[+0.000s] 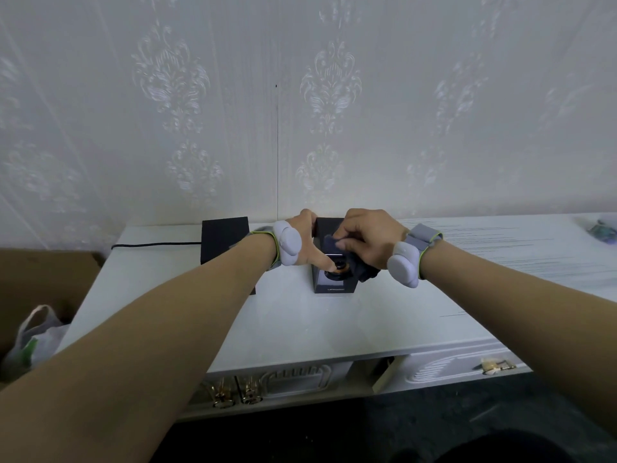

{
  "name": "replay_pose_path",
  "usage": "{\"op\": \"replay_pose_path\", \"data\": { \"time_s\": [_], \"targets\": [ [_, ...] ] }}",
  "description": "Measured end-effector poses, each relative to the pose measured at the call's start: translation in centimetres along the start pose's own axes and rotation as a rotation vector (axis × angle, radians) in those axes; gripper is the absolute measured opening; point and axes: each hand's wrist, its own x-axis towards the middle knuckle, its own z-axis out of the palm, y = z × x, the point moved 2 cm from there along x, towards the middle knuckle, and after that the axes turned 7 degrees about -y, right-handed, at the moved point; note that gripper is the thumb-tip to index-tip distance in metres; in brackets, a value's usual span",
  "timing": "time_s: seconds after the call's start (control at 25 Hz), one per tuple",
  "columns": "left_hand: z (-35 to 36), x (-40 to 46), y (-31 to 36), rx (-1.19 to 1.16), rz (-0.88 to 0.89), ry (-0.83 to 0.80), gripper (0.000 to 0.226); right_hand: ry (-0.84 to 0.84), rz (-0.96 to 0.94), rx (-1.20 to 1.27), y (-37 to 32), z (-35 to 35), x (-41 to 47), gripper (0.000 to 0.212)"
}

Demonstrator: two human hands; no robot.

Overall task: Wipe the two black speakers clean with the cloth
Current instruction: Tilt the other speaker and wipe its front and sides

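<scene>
Two black box speakers stand on a white cabinet top (334,322) against the wall. The right speaker (334,285) has a round driver with an orange ring on its front. My left hand (309,240) grips this speaker from its left side, thumb near the driver. A dark cloth (355,265) is bunched in my right hand (370,238), which presses it on the speaker's front and upper right. The left speaker (224,238) stands apart, partly behind my left forearm.
A black cable (157,244) runs left from the left speaker. A brown cardboard box (43,289) and a plastic bag (36,339) sit left of the cabinet. Small objects lie at the far right edge (601,230). Both wrists carry grey bands.
</scene>
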Motion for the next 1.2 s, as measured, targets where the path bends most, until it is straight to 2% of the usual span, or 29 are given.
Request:
{"op": "replay_pose_path", "data": {
  "time_s": [0.28,0.52,0.8,1.0,1.04,1.12,1.2],
  "targets": [
    [0.0,-0.2,-0.1,-0.007,0.004,0.001,0.091,0.001,-0.023,-0.006,-1.7,0.8,2.4,0.014],
    [0.2,0.2,-0.5,-0.059,-0.01,0.017,0.103,0.025,0.066,-0.033,-1.0,0.0,4.2,0.017],
    [0.2,0.3,-0.5,-0.028,-0.022,0.005,0.1,0.04,0.23,-0.043,2.1,-0.7,3.6,0.019],
    [0.0,0.4,-0.3,-0.001,-0.041,-0.004,0.101,0.133,0.273,0.082,3.1,0.0,1.0,0.013],
    [-0.1,0.4,-0.2,-0.001,-0.047,-0.01,0.104,0.165,0.307,0.136,3.3,0.1,0.4,0.01],
    [-0.3,0.4,0.6,0.032,-0.065,-0.052,0.123,0.253,0.409,0.266,3.9,0.3,-1.0,0.012],
    [-0.6,0.4,1.9,0.17,-0.071,-0.073,0.141,0.338,0.518,0.423,4.9,0.6,-2.5,0.016]
  ]
}}
